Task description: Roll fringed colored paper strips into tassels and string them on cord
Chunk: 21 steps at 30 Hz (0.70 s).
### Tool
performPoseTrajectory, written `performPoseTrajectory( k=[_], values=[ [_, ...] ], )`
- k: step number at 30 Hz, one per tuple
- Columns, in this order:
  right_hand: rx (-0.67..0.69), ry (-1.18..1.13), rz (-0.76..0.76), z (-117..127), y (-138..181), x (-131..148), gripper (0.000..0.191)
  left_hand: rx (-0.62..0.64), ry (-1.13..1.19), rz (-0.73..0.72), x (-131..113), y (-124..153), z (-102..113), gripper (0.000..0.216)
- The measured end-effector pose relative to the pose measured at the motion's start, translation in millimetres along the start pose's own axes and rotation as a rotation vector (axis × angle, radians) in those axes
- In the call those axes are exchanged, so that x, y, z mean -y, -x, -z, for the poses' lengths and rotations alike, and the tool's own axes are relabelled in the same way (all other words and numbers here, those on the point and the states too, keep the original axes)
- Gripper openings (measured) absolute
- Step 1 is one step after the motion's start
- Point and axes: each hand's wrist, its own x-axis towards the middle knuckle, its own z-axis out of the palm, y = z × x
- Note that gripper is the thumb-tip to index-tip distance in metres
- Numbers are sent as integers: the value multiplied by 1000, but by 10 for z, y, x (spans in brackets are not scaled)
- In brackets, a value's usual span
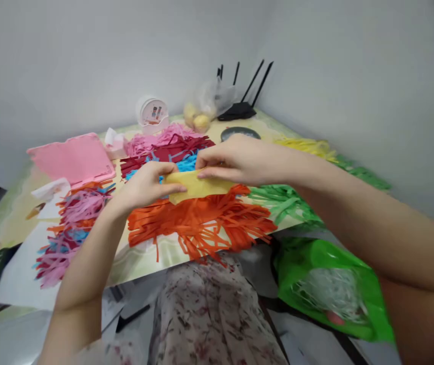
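Between my two hands a yellow strip of crepe paper (196, 185) is held up, above the orange fringed paper (201, 223) near the table's front edge. My left hand (152, 183) pinches its left end, thumb in front. With thumb and bent fingers, my right hand (235, 159) grips the strip's upper right edge. Behind the strip lie blue fringed paper (188, 163), dark red fringed paper (167, 152) and pink fringed paper (163, 137). Green fringed paper (281, 197) spreads under my right forearm.
A pink case (72, 159), a tape roll in a holder (153, 112), bagged yellow fruit (201, 121) and a black router (237, 110) line the back. Mixed fringed paper (74, 223) lies on a white sheet (25, 268) at left. A green bag (330, 289) hangs at right.
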Motion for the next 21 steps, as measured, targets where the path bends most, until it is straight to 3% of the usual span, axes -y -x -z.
performPoseTrajectory(
  k=[5,12,17,21],
  values=[
    [-4,-109,-91,26,157,-191,21,217,144,123,6,-200,110,39],
    [18,-57,-179,-58,75,-59,22,353,-48,118,-131,-368,143,49],
    [-37,-104,-140,-118,-57,-60,18,301,-164,130,-220,-294,282,52],
    [-67,-93,-123,-147,-90,-72,17,198,-114,-29,-200,-263,272,50]
  ],
)
